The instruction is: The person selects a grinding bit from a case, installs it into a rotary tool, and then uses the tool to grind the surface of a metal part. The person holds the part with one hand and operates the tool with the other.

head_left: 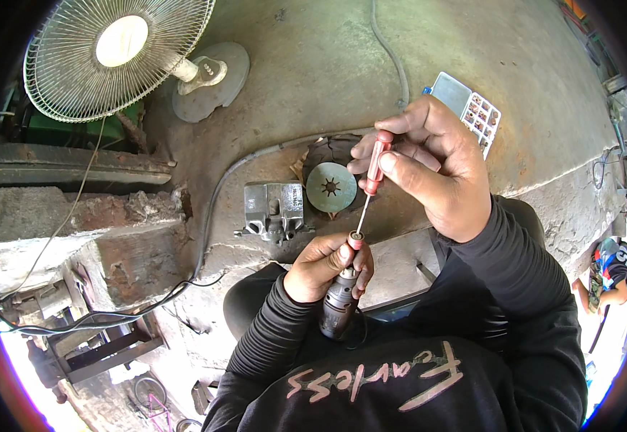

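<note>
Two hands busy: our right hand (428,169) pinches a red-handled screwdriver (373,176), tip down into the drill chuck (340,306) that our left hand (324,266) grips just below.

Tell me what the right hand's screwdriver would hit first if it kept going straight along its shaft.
The right hand points the red-handled screwdriver down toward the cylindrical metal part in the left hand. Its tip already seems to sit at that part's top end, so it would meet that first, though depth is unclear.
</note>
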The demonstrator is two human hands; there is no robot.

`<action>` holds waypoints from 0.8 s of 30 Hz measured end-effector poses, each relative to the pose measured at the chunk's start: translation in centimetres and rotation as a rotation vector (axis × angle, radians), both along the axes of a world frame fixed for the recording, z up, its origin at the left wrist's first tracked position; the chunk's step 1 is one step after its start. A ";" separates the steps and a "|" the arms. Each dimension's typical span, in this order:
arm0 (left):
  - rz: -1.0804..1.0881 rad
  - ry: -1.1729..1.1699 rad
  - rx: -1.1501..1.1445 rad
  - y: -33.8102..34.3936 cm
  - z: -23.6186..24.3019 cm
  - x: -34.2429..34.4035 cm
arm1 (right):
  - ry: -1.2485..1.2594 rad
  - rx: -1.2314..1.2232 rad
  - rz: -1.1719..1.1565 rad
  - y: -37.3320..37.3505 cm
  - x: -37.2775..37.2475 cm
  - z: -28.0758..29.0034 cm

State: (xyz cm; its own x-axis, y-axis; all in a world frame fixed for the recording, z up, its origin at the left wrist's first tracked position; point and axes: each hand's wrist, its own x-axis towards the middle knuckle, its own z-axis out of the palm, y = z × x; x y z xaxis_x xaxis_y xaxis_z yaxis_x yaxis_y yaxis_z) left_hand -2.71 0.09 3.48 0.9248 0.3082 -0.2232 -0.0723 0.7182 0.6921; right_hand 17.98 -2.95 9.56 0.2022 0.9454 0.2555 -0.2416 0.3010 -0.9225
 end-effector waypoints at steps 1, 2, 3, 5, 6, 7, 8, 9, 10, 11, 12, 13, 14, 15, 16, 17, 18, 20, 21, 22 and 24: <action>0.012 -0.005 0.013 0.0 0.0 0.0 | 0.032 0.012 0.036 0.0 0.1 0.1; 0.019 -0.015 0.022 -0.1 0.0 0.1 | 0.059 -0.035 0.049 0.0 0.2 0.3; 0.023 -0.022 0.030 -0.1 0.1 0.1 | 0.086 -0.083 0.062 -0.2 0.4 0.5; 0.017 -0.016 -0.013 -0.1 0.2 0.1 | 0.089 -0.116 0.096 0.0 0.6 0.7; 0.010 -0.012 -0.043 -0.1 0.2 0.1 | 0.064 -0.102 0.117 0.3 0.8 0.6; 0.007 -0.017 -0.021 -0.1 0.2 0.1 | 0.037 -0.116 0.127 0.4 0.9 0.6; 0.001 -0.023 -0.007 0.0 0.1 0.1 | 0.044 -0.097 0.134 0.4 1.0 0.5; -0.008 -0.025 0.005 0.0 0.1 0.1 | 0.048 -0.107 0.130 0.4 1.1 0.5; -0.004 -0.030 0.008 0.0 0.0 0.1 | 0.061 -0.106 0.133 0.4 1.1 0.4; -0.003 -0.031 0.010 0.0 0.0 0.0 | 0.059 -0.108 0.122 0.4 1.2 0.3; -0.003 -0.037 0.011 0.0 0.0 -0.1 | 0.064 -0.099 0.118 0.3 1.2 0.2; 0.006 -0.022 0.009 -0.1 -0.1 -0.2 | 0.072 -0.083 0.117 0.3 1.1 0.1; 0.013 -0.011 0.008 -0.2 -0.1 -0.2 | 0.086 -0.094 0.118 0.3 1.0 0.1; 0.017 -0.001 0.004 -0.2 -0.1 -0.2 | 0.103 -0.098 0.122 0.3 0.9 0.0; 0.023 0.011 0.009 -0.2 -0.1 -0.2 | 0.121 -0.101 0.125 0.3 0.7 0.1; 0.024 0.021 0.012 -0.3 -0.1 -0.2 | 0.120 -0.111 0.117 0.3 0.6 0.1; 0.021 0.036 0.008 -0.3 -0.1 -0.1 | 0.119 -0.121 0.107 0.3 0.4 0.1; -0.001 0.022 0.030 -0.3 -0.2 0.1 | 0.104 -0.140 0.079 0.3 0.2 0.2; -0.014 0.018 0.038 -0.3 -0.2 0.2 | 0.091 -0.151 0.061 0.3 0.2 0.3; -0.009 0.016 0.036 -0.3 -0.1 0.2 | 0.077 -0.162 0.042 0.3 0.2 0.2; 0.000 0.009 0.031 -0.3 -0.1 0.2 | 0.069 -0.162 0.019 0.2 0.3 0.2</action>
